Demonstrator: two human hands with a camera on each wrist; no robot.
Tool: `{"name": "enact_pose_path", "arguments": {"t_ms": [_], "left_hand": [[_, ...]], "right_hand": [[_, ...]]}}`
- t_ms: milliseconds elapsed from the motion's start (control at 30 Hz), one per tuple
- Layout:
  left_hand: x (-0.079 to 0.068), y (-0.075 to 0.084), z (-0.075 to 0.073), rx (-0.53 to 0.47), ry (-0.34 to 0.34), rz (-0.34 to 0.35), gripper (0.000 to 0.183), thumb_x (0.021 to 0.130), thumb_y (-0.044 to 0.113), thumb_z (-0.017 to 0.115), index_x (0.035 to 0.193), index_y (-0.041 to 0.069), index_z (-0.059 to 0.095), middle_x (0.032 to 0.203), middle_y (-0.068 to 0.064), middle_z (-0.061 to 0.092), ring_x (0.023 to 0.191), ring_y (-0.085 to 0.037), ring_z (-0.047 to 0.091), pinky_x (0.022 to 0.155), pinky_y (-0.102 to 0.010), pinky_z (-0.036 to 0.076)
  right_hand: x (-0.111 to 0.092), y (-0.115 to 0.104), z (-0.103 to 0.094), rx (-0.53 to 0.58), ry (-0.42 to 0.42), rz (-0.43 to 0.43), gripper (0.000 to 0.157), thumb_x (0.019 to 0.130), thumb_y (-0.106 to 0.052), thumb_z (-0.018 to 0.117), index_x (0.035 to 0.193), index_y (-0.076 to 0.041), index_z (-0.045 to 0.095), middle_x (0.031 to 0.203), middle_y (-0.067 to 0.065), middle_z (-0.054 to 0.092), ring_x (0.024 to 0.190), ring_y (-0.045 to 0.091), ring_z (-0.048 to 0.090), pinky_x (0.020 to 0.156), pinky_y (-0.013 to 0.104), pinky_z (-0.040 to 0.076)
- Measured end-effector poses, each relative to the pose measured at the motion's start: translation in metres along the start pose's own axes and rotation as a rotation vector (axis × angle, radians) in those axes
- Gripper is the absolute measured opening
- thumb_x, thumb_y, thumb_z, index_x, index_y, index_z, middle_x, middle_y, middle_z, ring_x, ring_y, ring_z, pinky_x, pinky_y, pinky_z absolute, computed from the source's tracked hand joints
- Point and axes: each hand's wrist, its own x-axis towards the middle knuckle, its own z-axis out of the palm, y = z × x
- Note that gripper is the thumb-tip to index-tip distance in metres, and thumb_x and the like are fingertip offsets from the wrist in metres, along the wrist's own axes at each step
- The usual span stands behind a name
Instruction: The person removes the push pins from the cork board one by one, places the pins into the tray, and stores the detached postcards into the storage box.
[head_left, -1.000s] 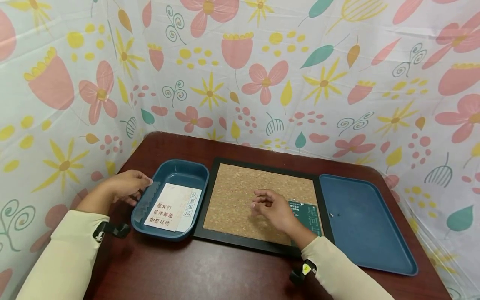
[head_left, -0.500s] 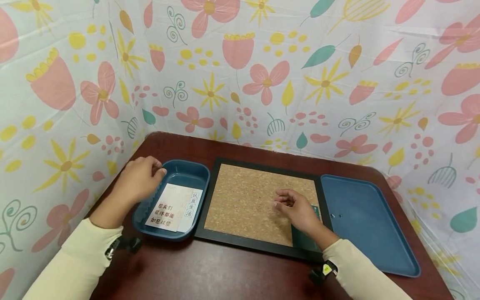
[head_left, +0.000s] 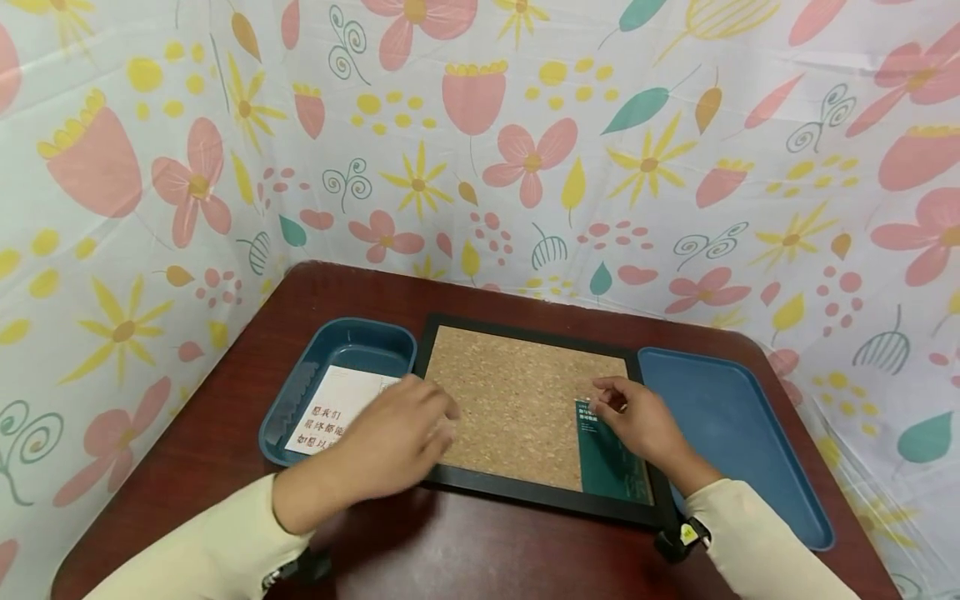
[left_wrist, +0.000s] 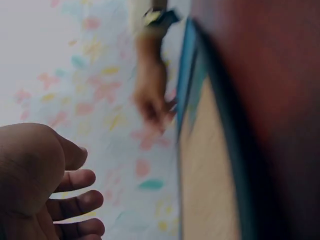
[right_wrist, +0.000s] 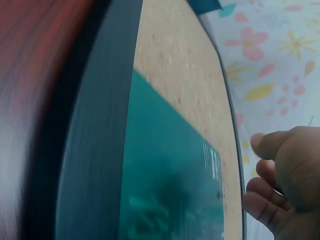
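My left hand (head_left: 405, 433) hovers over the left edge of the corkboard (head_left: 510, 392), its fingers loosely bent. Nothing shows between its fingers in the left wrist view. My right hand (head_left: 648, 425) is above the board's right side, over the upper part of a dark green card (head_left: 607, 458) printed with white characters. In the right wrist view the fingers of the right hand (right_wrist: 280, 185) curve loosely and hold no visible thing. That green card (right_wrist: 170, 170) lies flat on the cork, along the black frame's lower right corner.
A deep blue tray (head_left: 277, 400) at the left holds white cards (head_left: 337, 408) with red characters, partly hidden by my left hand, and a translucent strip (head_left: 292, 400). To the right lies a flat blue tray (head_left: 750, 442). A flowered curtain (head_left: 480, 167) stands behind the table.
My left hand has moved right, from the deep tray's left side to the board's left edge. My right hand has shifted right over the green card, now hiding the small shiny pieces in the flat tray.
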Motion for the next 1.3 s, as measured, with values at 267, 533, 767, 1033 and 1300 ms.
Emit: {"name": "enact_pose_path", "arguments": {"t_ms": [267, 533, 767, 1033, 1300], "left_hand": [[-0.003, 0.034, 0.052, 0.004, -0.216, 0.151, 0.025, 0.103, 0.037, 0.061, 0.119, 0.019, 0.068, 0.113, 0.006, 0.063, 0.11, -0.014, 0.057, 0.095, -0.036, 0.049], [0.006, 0.048, 0.083, -0.032, -0.38, 0.241, 0.043, 0.107, 0.042, 0.051, 0.143, 0.021, 0.058, 0.14, 0.005, 0.058, 0.135, -0.017, 0.048, 0.115, -0.038, 0.036], [0.022, 0.057, 0.104, -0.037, -0.533, 0.272, 0.06, 0.108, 0.057, 0.032, 0.16, 0.026, 0.038, 0.162, 0.005, 0.037, 0.152, -0.02, 0.026, 0.123, -0.035, 0.019], [0.043, 0.061, 0.123, -0.081, -0.72, 0.247, 0.064, 0.105, 0.065, 0.023, 0.163, 0.038, 0.018, 0.168, 0.017, 0.011, 0.155, -0.008, 0.003, 0.124, -0.033, 0.004], [0.055, 0.065, 0.138, -0.045, -0.759, 0.219, 0.066, 0.103, 0.07, 0.02, 0.162, 0.043, 0.013, 0.166, 0.024, 0.007, 0.153, -0.003, -0.001, 0.124, -0.032, 0.002]], "right_hand": [[-0.001, 0.013, -0.004, -0.16, -0.065, -0.062, 0.04, 0.098, -0.016, 0.072, 0.133, 0.002, 0.064, 0.103, 0.009, 0.066, 0.087, 0.023, 0.065, 0.07, 0.043, 0.056], [0.005, 0.017, -0.004, -0.19, -0.13, -0.051, 0.032, 0.098, -0.014, 0.072, 0.125, 0.003, 0.067, 0.096, 0.007, 0.067, 0.079, 0.018, 0.064, 0.065, 0.041, 0.056], [0.009, 0.019, 0.0, -0.187, -0.171, -0.042, 0.023, 0.098, -0.01, 0.071, 0.119, 0.0, 0.068, 0.096, 0.006, 0.067, 0.078, 0.017, 0.064, 0.065, 0.04, 0.056], [0.009, 0.02, 0.0, -0.182, -0.192, -0.03, 0.02, 0.099, -0.009, 0.069, 0.117, -0.001, 0.069, 0.098, 0.008, 0.067, 0.079, 0.017, 0.064, 0.066, 0.04, 0.056], [0.012, 0.021, 0.003, -0.216, -0.177, -0.029, 0.016, 0.1, -0.011, 0.068, 0.113, -0.002, 0.072, 0.1, 0.009, 0.067, 0.082, 0.02, 0.063, 0.067, 0.041, 0.054]]}}
